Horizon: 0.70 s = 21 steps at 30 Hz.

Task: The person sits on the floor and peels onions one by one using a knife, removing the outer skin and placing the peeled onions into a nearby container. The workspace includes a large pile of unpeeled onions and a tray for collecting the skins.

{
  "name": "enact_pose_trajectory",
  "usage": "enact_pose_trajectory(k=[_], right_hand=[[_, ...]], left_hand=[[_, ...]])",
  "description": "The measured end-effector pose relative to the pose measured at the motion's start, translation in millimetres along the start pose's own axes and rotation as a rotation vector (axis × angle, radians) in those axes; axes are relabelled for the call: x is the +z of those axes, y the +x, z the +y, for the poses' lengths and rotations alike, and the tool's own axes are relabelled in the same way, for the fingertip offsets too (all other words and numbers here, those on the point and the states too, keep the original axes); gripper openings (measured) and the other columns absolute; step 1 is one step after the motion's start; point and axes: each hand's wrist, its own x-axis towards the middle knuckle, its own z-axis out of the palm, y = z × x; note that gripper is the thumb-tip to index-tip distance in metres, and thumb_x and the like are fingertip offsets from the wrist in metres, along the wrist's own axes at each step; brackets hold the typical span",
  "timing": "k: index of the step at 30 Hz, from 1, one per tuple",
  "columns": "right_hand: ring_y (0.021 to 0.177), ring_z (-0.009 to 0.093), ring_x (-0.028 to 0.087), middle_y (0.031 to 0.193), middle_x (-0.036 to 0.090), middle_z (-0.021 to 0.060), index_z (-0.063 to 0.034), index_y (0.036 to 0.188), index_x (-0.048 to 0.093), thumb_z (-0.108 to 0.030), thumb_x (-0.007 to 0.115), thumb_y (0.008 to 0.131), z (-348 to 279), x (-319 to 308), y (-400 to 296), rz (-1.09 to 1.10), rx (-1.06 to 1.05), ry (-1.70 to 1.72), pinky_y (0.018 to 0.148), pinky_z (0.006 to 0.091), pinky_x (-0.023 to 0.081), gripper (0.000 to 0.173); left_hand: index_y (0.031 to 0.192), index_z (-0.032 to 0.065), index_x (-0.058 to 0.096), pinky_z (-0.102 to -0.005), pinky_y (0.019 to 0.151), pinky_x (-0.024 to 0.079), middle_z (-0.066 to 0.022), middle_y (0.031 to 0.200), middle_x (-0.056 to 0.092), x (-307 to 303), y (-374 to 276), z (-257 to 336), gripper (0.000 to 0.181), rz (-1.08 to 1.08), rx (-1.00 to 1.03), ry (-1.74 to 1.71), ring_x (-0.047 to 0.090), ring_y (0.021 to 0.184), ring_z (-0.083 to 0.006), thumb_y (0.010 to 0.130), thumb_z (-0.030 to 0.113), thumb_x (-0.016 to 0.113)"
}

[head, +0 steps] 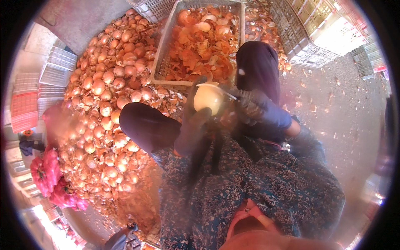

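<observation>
My left hand (193, 109), in a dark glove, grips a large peeled onion (207, 99) above my lap. My right hand (254, 104), gloved too, holds a small knife (229, 94) whose thin blade lies against the onion's upper right side. Just beyond my hands stands a plastic crate (155, 59) holding loose onion skins (200, 51) and some pale onions. A large heap of unpeeled onions (107, 78) spreads to my left.
Stacked plastic crates (300, 34) stand at the upper right, with more crates (25, 103) at the far left. Pink mesh sacks (47, 172) lie beside the heap. Bits of skin dot the concrete floor (331, 103). Part of another person (120, 239) shows at the bottom left.
</observation>
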Motion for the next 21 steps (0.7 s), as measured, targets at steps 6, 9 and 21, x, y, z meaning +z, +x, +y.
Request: enact_pose_trajectory(k=[6,9,21], right_hand=[[0.063,0.003,0.046,0.074,0.051,-0.0015,-0.0039,0.152,0.030,-0.030,0.043,0.105,16.6,6.7,4.9,0.274,-0.013,-0.043,0.057,0.0159,0.037,0.055],[0.061,0.004,0.042,0.074,0.046,-0.0026,-0.0077,0.154,0.023,-0.028,0.040,0.105,15.8,-7.5,2.5,0.292,0.001,0.044,0.057,0.0155,0.036,0.056],[0.076,0.043,0.065,0.103,0.064,0.0284,-0.0018,0.153,0.018,-0.028,0.051,0.098,-5.8,15.2,6.8,0.018,-0.081,-0.746,0.070,0.0456,0.053,0.069]], left_hand=[[0.134,-0.0040,0.042,-0.0336,0.079,0.055,-0.0171,0.110,0.062,1.3,-3.5,4.1,0.061,-0.052,0.043,-0.070,0.065,0.091,-0.0237,0.078,0.016,0.055],[0.133,-0.0043,0.042,-0.0341,0.078,0.055,-0.0176,0.109,0.062,5.6,-8.7,7.8,0.060,0.003,0.053,-0.060,0.065,0.091,-0.0246,0.080,0.020,0.057],[0.130,-0.0027,0.045,-0.0311,0.076,0.054,-0.0148,0.108,0.060,5.7,-11.6,8.0,0.060,0.032,-0.111,-0.172,0.062,0.092,-0.0209,0.087,0.037,0.057]])
